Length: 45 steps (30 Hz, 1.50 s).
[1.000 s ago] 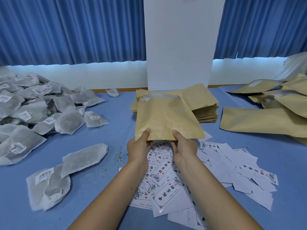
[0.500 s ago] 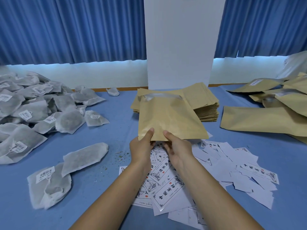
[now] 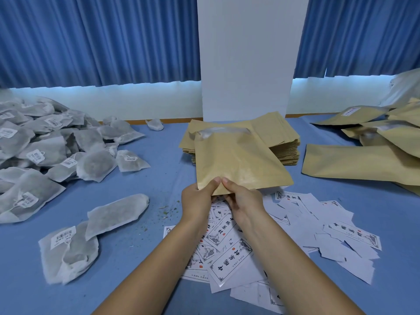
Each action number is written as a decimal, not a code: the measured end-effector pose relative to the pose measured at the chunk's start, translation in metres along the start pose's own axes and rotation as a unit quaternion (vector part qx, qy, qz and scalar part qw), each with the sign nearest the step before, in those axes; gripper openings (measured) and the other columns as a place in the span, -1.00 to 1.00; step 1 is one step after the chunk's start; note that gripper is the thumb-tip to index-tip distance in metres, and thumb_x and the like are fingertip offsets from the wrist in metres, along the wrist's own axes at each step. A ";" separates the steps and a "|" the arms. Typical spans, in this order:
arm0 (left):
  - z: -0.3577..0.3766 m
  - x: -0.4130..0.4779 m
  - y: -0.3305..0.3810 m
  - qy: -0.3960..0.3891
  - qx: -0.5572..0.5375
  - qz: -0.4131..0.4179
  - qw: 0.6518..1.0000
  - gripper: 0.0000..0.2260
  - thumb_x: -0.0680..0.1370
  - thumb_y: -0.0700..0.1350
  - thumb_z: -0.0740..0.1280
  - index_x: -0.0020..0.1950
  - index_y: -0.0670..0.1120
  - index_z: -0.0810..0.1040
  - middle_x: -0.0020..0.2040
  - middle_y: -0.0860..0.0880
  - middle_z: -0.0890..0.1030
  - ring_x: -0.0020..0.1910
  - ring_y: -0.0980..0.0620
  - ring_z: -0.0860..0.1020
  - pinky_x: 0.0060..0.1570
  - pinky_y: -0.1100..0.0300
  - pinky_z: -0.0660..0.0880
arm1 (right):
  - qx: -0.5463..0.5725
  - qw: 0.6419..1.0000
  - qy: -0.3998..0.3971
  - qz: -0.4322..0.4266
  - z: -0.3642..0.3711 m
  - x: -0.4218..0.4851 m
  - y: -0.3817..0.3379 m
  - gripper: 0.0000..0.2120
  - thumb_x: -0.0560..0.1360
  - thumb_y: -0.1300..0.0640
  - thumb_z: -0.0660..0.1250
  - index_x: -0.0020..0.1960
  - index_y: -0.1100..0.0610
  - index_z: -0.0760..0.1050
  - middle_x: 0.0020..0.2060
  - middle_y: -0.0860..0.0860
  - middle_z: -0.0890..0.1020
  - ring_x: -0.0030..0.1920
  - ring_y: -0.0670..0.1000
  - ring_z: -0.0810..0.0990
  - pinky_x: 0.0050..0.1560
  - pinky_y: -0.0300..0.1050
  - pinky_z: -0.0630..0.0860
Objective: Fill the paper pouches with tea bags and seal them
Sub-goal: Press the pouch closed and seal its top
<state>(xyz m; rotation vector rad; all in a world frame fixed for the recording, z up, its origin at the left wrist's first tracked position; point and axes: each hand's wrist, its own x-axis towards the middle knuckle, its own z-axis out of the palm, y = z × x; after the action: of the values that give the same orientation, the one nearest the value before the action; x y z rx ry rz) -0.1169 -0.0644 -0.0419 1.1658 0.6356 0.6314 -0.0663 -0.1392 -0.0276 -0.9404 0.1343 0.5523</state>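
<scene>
Head-camera view down onto a blue table (image 3: 156, 169). At centre, just above it, 1 brown paper pouch (image 3: 236, 160), flat and seemingly empty, with its clear-strip mouth at the far end and its near edge toward the viewer. Pinched along that near edge by both hands, left hand (image 3: 197, 201) and right hand (image 3: 246, 200), with thumbs on top, tips touching, and the other fingers hidden underneath. Much closer together than 1 second ago, when gripping the same edge well apart; now bunched toward the near left corner, with the right corner free. Probably a regrip before freeing 1 hand to fetch a tea bag; nothing visibly inside yet, nothing sealed. Just behind the pouch, a stack of empty pouches (image 3: 281, 142). To the left, a heap of grey tea bags (image 3: 45, 153), plus 2 loose tea bags (image 3: 116, 213) nearer the left hand. Under the forearms, scattered printed labels (image 3: 229, 258). At far right, other pouches (image 3: 363, 164), some plump, lying on the cloth
</scene>
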 end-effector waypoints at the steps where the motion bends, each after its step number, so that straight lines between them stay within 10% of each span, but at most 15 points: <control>1: 0.000 0.000 0.000 0.003 0.001 0.004 1.000 -0.87 0.46 -0.13 0.47 -0.11 -0.19 0.65 -0.16 -0.16 0.70 -0.10 -0.13 0.67 -0.01 0.03 0.60 | -0.004 1.000 -0.003 -0.001 0.000 0.000 -0.001 -0.65 0.37 0.42 0.46 0.13 0.45 0.50 -0.07 0.22 0.66 -0.25 0.05 0.65 -0.31 -0.24 0.59; 13: -0.001 0.004 0.005 0.042 0.011 0.042 0.998 -0.92 0.48 -0.12 0.45 -0.19 -0.10 0.62 -0.31 0.03 0.65 -0.33 0.07 0.56 -0.30 0.27 0.47 | 0.004 0.999 0.032 -0.036 -0.004 0.010 -0.014 -0.71 0.40 0.43 0.42 0.09 0.30 0.50 -0.02 0.14 0.62 -0.13 0.04 0.61 -0.11 -0.16 0.53; 22: -0.003 0.005 0.006 0.064 -0.008 0.037 0.997 -0.91 0.47 -0.11 0.46 -0.15 -0.11 0.63 -0.17 -0.05 0.67 -0.17 -0.02 0.58 -0.04 0.13 0.51 | -0.019 0.993 0.075 -0.088 -0.010 0.016 -0.020 -0.86 0.42 0.35 0.44 -0.08 0.24 0.51 -0.20 0.06 0.61 -0.24 -0.01 0.60 -0.37 -0.23 0.60; 27: -0.005 0.007 0.007 0.084 -0.026 0.026 0.996 -0.90 0.47 -0.10 0.46 -0.20 -0.09 0.60 -0.24 0.02 0.62 -0.25 0.03 0.54 -0.13 0.21 0.50 | -0.030 0.982 0.149 -0.112 -0.011 0.019 -0.022 -0.81 0.48 0.18 0.42 -0.25 0.15 0.46 -0.27 0.02 0.57 -0.08 0.14 0.59 0.14 0.13 0.54; 35: -0.006 0.008 0.007 0.113 -0.076 -0.012 0.991 -0.85 0.44 -0.12 0.48 -0.24 -0.11 0.55 -0.27 -0.03 0.59 -0.36 0.04 0.52 -0.27 0.26 0.50 | 0.064 0.986 0.143 -0.058 -0.016 0.026 -0.025 -0.90 0.56 0.27 0.24 -0.14 0.17 0.43 -0.18 0.10 0.55 -0.24 0.08 0.56 -0.30 -0.02 0.57; 38: -0.011 0.015 0.011 0.110 -0.142 -0.019 0.984 -0.85 0.44 -0.12 0.49 -0.18 -0.11 0.54 -0.22 -0.06 0.61 -0.30 0.01 0.57 -0.40 0.27 0.53 | -0.030 0.986 0.158 -0.051 -0.022 0.029 -0.030 -0.84 0.52 0.40 0.11 -0.13 0.25 0.44 -0.15 0.16 0.56 -0.34 0.13 0.56 -0.47 -0.07 0.55; 41: -0.001 0.012 0.010 -0.004 -0.174 -0.055 0.983 -0.73 0.51 -0.18 0.40 0.19 -0.15 0.49 0.06 -0.14 0.64 -0.06 -0.07 0.65 -0.11 0.07 0.64 | -0.191 0.967 0.105 -0.134 -0.018 0.019 -0.031 -0.62 0.46 0.45 -0.02 -0.03 0.21 0.53 -0.18 0.19 0.62 -0.53 0.11 0.59 -0.61 -0.24 0.43; 45: 0.022 0.000 0.011 -0.022 -0.174 -0.090 0.980 -0.82 0.65 -0.24 0.15 0.23 -0.23 0.40 0.06 -0.19 0.59 -0.26 -0.10 0.68 -0.22 0.11 0.64 | -0.247 0.947 0.010 -0.206 -0.020 -0.001 -0.041 -0.54 0.50 0.46 0.01 -0.07 -0.01 0.53 -0.23 0.18 0.66 -0.48 0.13 0.64 -0.53 -0.19 0.54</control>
<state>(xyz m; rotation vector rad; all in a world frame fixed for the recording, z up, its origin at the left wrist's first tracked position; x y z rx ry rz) -0.1024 -0.0753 -0.0257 0.7849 0.5598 0.5348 -0.0440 -0.1749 -0.0091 -1.4196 -0.1915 0.1843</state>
